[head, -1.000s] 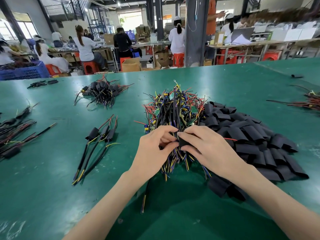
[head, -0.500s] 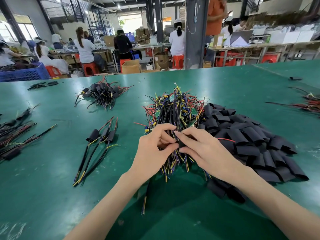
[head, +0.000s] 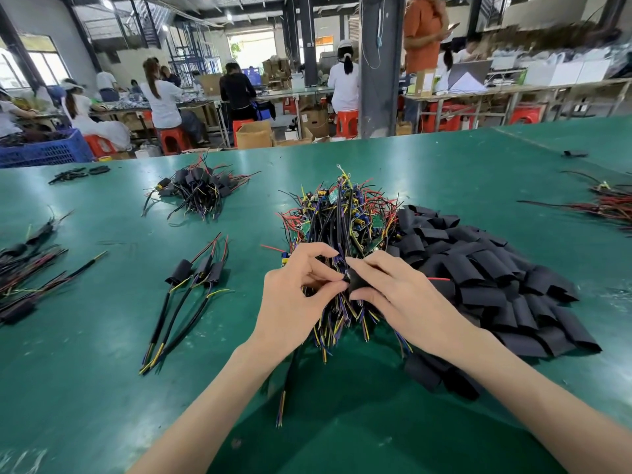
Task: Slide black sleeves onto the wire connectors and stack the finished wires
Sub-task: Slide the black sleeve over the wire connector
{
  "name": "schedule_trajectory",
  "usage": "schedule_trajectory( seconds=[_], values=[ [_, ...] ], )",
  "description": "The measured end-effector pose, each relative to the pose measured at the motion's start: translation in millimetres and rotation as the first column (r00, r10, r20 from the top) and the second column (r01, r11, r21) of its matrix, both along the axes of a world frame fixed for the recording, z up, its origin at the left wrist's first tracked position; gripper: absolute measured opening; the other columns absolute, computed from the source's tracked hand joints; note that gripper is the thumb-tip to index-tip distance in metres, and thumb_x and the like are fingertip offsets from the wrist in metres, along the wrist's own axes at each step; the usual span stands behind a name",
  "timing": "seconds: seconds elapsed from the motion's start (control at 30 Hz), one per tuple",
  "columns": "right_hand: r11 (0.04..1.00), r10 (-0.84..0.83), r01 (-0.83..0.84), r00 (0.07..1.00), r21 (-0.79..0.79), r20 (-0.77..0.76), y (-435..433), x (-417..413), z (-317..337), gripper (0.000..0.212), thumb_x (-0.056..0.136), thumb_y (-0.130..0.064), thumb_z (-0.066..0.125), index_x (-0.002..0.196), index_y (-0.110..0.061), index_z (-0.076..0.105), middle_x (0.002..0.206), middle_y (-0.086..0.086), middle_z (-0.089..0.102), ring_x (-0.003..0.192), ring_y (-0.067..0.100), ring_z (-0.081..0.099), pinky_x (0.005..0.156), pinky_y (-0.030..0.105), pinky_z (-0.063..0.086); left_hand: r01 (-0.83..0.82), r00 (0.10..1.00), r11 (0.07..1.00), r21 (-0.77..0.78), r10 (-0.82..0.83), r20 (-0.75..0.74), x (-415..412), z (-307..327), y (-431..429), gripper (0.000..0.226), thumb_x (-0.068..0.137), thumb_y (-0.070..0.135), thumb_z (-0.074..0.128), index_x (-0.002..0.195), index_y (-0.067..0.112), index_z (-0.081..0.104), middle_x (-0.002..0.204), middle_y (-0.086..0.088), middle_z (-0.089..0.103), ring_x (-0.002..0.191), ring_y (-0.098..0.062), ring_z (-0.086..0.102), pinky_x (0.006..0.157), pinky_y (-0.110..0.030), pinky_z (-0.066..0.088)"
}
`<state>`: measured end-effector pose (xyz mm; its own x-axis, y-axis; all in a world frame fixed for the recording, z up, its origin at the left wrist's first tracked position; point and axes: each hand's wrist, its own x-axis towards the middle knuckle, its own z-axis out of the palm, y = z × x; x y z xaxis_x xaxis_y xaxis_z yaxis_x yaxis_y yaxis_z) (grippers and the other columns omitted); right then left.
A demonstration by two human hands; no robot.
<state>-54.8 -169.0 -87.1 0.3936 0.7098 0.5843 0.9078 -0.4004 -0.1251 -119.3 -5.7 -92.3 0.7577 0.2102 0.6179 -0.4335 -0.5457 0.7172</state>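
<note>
Head view: the green desk [head: 102,388] runs back to a straight far edge, with bare room at front left and beneath the forearms. On it a broad sleeve pile [head: 496,278] lies right of centre, touching a wire heap [head: 342,220] on its left; a finished stack [head: 198,189] sits far left, three sleeved wires [head: 184,295] lie left of the hands, and a left bundle [head: 24,268] and right bundle [head: 608,203] sit at the picture's sides. Above the heap's near edge, the right hand [head: 403,299] has its fingers curled round one sleeve [head: 357,282], while the left hand [head: 290,302] fingers pinch a wire [head: 286,388] at that sleeve's mouth, its cable trailing down toward the desk.
</note>
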Motion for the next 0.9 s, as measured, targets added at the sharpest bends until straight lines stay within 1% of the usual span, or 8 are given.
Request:
schedule_trajectory(
  seconds=[0.07, 0.33, 0.47, 0.57, 0.67, 0.8, 0.83, 0.9],
  values=[
    [0.999, 0.033, -0.032, 0.999, 0.009, -0.030, -0.5, 1.3, 0.2, 0.042, 0.088, -0.018, 0.061, 0.124, 0.003, 0.057, 0.098, 0.017, 0.059, 0.080, 0.035, 0.057, 0.076, 0.045, 0.050, -0.003, 1.000, 1.000, 0.017, 0.003, 0.001, -0.4, -0.2, -0.1, 0.054, 0.072, -0.002, 0.077, 0.097, 0.039, 0.053, 0.079, 0.013, 0.070, 0.071, -0.001, 0.067, 0.073, -0.009, 0.048],
    [0.997, 0.063, -0.063, 0.998, 0.032, 0.002, 1.7, 1.8, -1.6, 0.034, 0.084, -0.011, 0.066, 0.113, 0.005, 0.062, 0.095, 0.018, 0.060, 0.078, 0.035, 0.057, 0.075, 0.043, 0.051, 0.002, 1.000, 1.000, 0.030, -0.001, -0.021, 0.8, -2.6, 1.7, 0.053, 0.073, -0.002, 0.075, 0.099, 0.039, 0.054, 0.077, 0.011, 0.066, 0.071, -0.007, 0.065, 0.072, -0.014, 0.050],
    [0.999, 0.048, -0.049, 0.998, 0.024, 0.030, 2.1, 2.9, -1.5, 0.034, 0.083, -0.013, 0.065, 0.111, 0.006, 0.063, 0.094, 0.018, 0.061, 0.078, 0.036, 0.057, 0.074, 0.045, 0.051, 0.050, 0.993, 0.999, -0.019, -0.052, -0.108, 1.9, -2.1, 4.1, 0.049, 0.074, -0.002, 0.074, 0.103, 0.032, 0.056, 0.082, 0.008, 0.066, 0.068, -0.015, 0.062, 0.068, -0.017, 0.049],
    [0.999, 0.026, -0.028, 0.998, 0.027, 0.050, 0.6, 2.2, -0.6, 0.044, 0.085, -0.023, 0.061, 0.118, 0.004, 0.060, 0.099, 0.017, 0.061, 0.084, 0.035, 0.058, 0.078, 0.044, 0.050, 0.052, 0.992, 0.998, 0.037, -0.048, -0.120, 2.2, -0.5, 5.7, 0.042, 0.077, 0.000, 0.073, 0.103, 0.032, 0.061, 0.081, 0.005, 0.069, 0.069, -0.014, 0.062, 0.069, -0.016, 0.048],
    [0.986, -0.124, 0.112, 0.988, 0.122, 0.094, -8.2, 11.2, 7.5, 0.052, 0.090, -0.036, 0.054, 0.129, -0.002, 0.054, 0.115, 0.015, 0.058, 0.104, 0.030, 0.053, 0.093, 0.039, 0.039, -0.056, 0.998, 0.998, 0.029, 0.057, -0.010, 2.8, 6.7, 14.4, 0.047, 0.079, 0.000, 0.070, 0.103, 0.038, 0.059, 0.081, 0.010, 0.066, 0.071, -0.014, 0.061, 0.072, -0.018, 0.047],
    [0.825, -0.488, 0.445, 0.872, 0.348, 0.042, -34.3, 37.4, 20.7, 0.023, 0.091, -0.015, 0.056, 0.108, -0.002, 0.062, 0.104, 0.020, 0.055, 0.094, 0.038, 0.052, 0.082, 0.046, 0.043, -0.276, 0.939, 0.958, -0.076, 0.285, 0.193, 2.8, 19.0, 51.7, 0.046, 0.084, 0.009, 0.060, 0.110, 0.046, 0.051, 0.079, 0.013, 0.062, 0.067, -0.013, 0.060, 0.068, -0.026, 0.048],
    [0.769, -0.586, 0.569, 0.809, 0.292, -0.033, -42.3, 44.0, 22.3, 0.022, 0.091, -0.017, 0.056, 0.105, -0.001, 0.060, 0.102, 0.021, 0.053, 0.094, 0.040, 0.052, 0.081, 0.048, 0.044, -0.331, 0.913, 0.938, -0.101, 0.346, 0.218, 3.2, 20.1, 63.9, 0.044, 0.087, 0.009, 0.056, 0.112, 0.045, 0.051, 0.076, 0.010, 0.060, 0.064, -0.013, 0.059, 0.067, -0.027, 0.048],
    [0.655, -0.738, 0.755, 0.648, 0.029, -0.187, -56.1, 53.5, 22.3, 0.031, 0.090, -0.031, 0.055, 0.103, -0.003, 0.058, 0.102, 0.021, 0.054, 0.095, 0.041, 0.053, 0.080, 0.047, 0.046, -0.500, 0.838, 0.859, -0.109, 0.511, 0.190, 5.4, 18.2, 89.8, 0.038, 0.089, 0.010, 0.052, 0.115, 0.038, 0.054, 0.070, 0.009, 0.057, 0.063, -0.011, 0.056, 0.067, -0.027, 0.044]
  ],
)
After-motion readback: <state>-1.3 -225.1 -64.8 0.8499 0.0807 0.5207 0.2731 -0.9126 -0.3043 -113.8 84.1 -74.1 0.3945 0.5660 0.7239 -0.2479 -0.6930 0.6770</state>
